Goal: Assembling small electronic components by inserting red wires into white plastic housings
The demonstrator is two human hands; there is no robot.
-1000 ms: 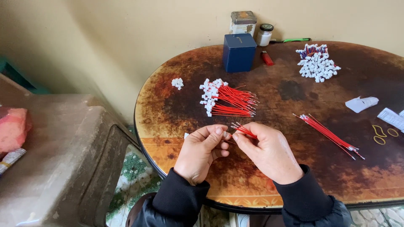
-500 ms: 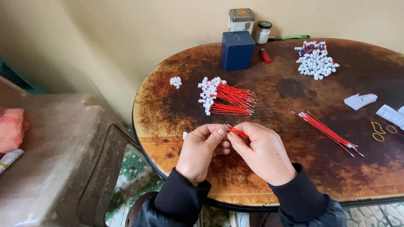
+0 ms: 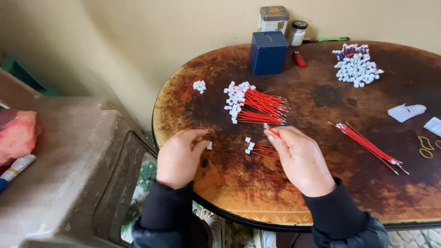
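Your hands have separated since half a second ago, when both were closed together over one red wire at the table's near edge. Your left hand point(image 3: 180, 157) now sits apart, fingers pinched on a small white connector point(image 3: 209, 145). Your right hand point(image 3: 301, 158) pinches a single red wire point(image 3: 272, 131), its tip showing just above the fingertips. Between the two grips lie a few finished wires with white connectors point(image 3: 257, 148), resting on the round table point(image 3: 321, 202). Judged from this, one piece has been set down and the next pairing is starting.

Beyond the right grip lies the main pile of connector-tipped red wires point(image 3: 255, 104); further to its right, a bundle of bare red wires point(image 3: 367, 143).

Limits of the view: most of the held wire is covered by your right fingers. The connector in the left pinch is too small to tell its orientation. The table's right side is cut off, with the yellow rubber bands point(image 3: 427, 146) only partly in view.
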